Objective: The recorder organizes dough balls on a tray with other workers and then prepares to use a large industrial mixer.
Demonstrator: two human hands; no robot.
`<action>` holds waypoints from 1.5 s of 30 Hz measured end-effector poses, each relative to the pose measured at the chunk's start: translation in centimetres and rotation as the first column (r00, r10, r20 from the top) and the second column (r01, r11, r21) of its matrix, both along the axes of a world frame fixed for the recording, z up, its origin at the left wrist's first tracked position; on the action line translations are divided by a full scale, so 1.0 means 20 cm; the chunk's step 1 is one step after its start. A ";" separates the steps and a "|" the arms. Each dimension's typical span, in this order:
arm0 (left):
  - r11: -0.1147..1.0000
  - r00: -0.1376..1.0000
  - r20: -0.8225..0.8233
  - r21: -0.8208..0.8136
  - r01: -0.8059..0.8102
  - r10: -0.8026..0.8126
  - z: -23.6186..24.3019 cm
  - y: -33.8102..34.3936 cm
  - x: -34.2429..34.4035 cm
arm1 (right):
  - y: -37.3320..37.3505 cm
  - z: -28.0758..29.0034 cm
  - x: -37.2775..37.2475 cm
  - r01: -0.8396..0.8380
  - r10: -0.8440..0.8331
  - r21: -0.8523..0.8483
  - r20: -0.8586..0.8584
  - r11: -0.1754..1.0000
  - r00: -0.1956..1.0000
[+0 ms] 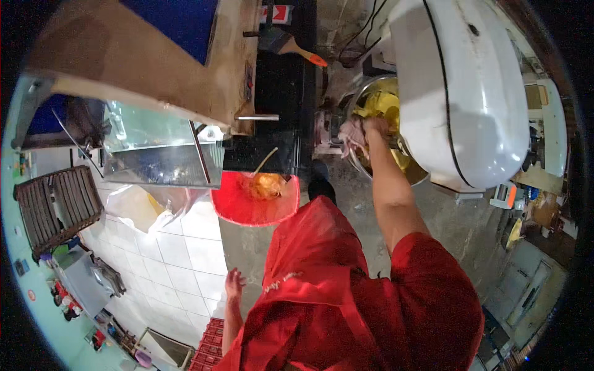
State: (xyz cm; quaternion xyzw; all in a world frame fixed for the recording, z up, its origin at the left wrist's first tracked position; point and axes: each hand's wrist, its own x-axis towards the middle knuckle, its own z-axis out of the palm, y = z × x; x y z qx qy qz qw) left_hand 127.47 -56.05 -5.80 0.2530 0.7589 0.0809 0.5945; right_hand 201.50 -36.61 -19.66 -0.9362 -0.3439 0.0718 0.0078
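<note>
My right arm stretches forward to a large metal mixing bowl (pixel 419 179) under a big white stand mixer (pixel 486 93). At the bowl's left side my right hand (pixel 376 125) is closed on a crumpled pinkish cloth (pixel 352 133); its fingertips are partly hidden. Something bright yellow (pixel 383 104) shows inside the bowl, beyond and beneath the hand. My left hand (pixel 234 283) hangs low at my left side, fingers loosely apart, holding nothing. Ahead of it sits a red basin (pixel 247 213) with an orange mass (pixel 267 184) inside.
A brush with an orange-tipped handle (pixel 300 51) lies on a black surface (pixel 272 145) ahead. Left of that stands a wooden and glass cabinet (pixel 164 164). Dark cables (pixel 365 37) run behind the bowl. A red crate (pixel 209 343) stands at lower left, near a slatted wooden rack (pixel 59 207).
</note>
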 end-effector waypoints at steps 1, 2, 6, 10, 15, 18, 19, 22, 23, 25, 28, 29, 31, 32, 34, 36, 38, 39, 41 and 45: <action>1.000 1.000 0.001 -0.005 0.007 -0.007 -0.02 0.03 0.05 | 0.07 0.05 0.05 0.018 -0.022 -0.045 -0.084 0.999 0.996; 0.999 1.000 0.005 -0.028 0.017 -0.017 0.00 0.00 0.11 | 0.08 0.10 0.05 0.024 -0.042 -0.103 -0.176 0.994 0.984; 0.998 0.998 0.051 -0.051 -0.027 0.029 0.03 -0.11 0.19 | 0.17 0.54 -0.26 0.093 -0.122 -0.091 -0.397 0.991 0.910; 0.997 0.993 0.105 -0.056 0.058 -0.052 0.01 0.10 0.31 | -0.26 0.94 -0.42 0.153 -0.195 -0.152 -0.320 0.976 0.927; 0.997 0.982 0.167 0.013 0.083 -0.084 -0.04 0.25 0.20 | -0.49 0.73 -0.43 0.367 -0.306 0.083 -0.403 0.926 0.862; 0.994 0.990 0.093 0.026 0.107 -0.109 0.00 0.34 0.16 | -0.41 0.72 -0.42 0.421 -0.338 0.110 -0.433 0.900 0.836; 0.995 0.990 0.095 0.035 0.098 -0.101 0.00 0.36 0.13 | -0.37 0.72 -0.41 0.452 -0.354 0.114 -0.465 0.885 0.811; 0.998 0.996 0.080 0.053 0.044 -0.048 0.01 0.35 0.07 | -0.27 0.73 -0.35 0.322 -0.268 0.056 -0.429 0.945 0.862; 0.999 0.997 0.072 0.034 0.038 -0.040 0.01 0.34 0.06 | -0.21 0.78 -0.34 0.368 -0.307 0.015 -0.520 0.930 0.797; 0.999 0.998 0.048 0.021 0.038 -0.039 -0.01 0.31 0.08 | -0.13 0.69 -0.23 0.346 -0.296 -0.003 -0.523 0.938 0.799; 0.999 0.997 0.072 -0.040 0.003 0.000 0.00 0.26 0.12 | -0.01 0.51 -0.13 0.421 -0.365 0.037 -0.433 0.906 0.824; 0.999 0.997 0.080 -0.034 0.016 -0.013 0.00 0.25 0.15 | 0.00 0.49 -0.06 0.312 -0.288 -0.028 -0.467 0.950 0.836; 0.999 0.996 0.085 -0.030 0.024 -0.022 -0.01 0.23 0.21 | 0.00 0.45 -0.04 0.190 -0.209 -0.090 -0.507 0.978 0.836; 0.999 0.995 0.100 -0.038 0.022 -0.018 0.00 0.22 0.24 | 0.01 0.44 -0.07 0.173 -0.198 -0.095 -0.461 0.980 0.865; 0.999 0.994 0.111 -0.046 0.016 -0.010 0.00 0.18 0.27 | 0.03 0.42 -0.14 0.140 -0.169 -0.106 -0.367 0.984 0.915; 0.998 0.992 0.114 -0.018 0.052 -0.049 0.00 0.16 0.28 | 0.04 0.43 -0.20 0.110 -0.139 -0.119 -0.270 0.987 0.953; 0.995 0.985 0.144 -0.020 0.103 -0.099 -0.01 0.23 0.31 | -0.14 0.26 -0.10 -0.037 0.027 -0.131 -0.083 0.991 0.996; 0.995 0.986 0.140 -0.006 0.095 -0.093 -0.01 0.19 0.27 | -0.17 0.30 -0.15 0.040 -0.073 -0.174 -0.185 0.984 0.980; 0.997 0.988 0.134 0.010 0.083 -0.083 -0.03 0.13 0.21 | -0.24 0.47 -0.23 0.109 -0.172 -0.229 -0.275 0.967 0.946; 0.997 0.994 0.106 -0.079 0.014 -0.005 -0.14 0.14 0.08 | -0.42 0.84 -0.42 -0.129 0.078 -0.130 -0.343 0.983 0.936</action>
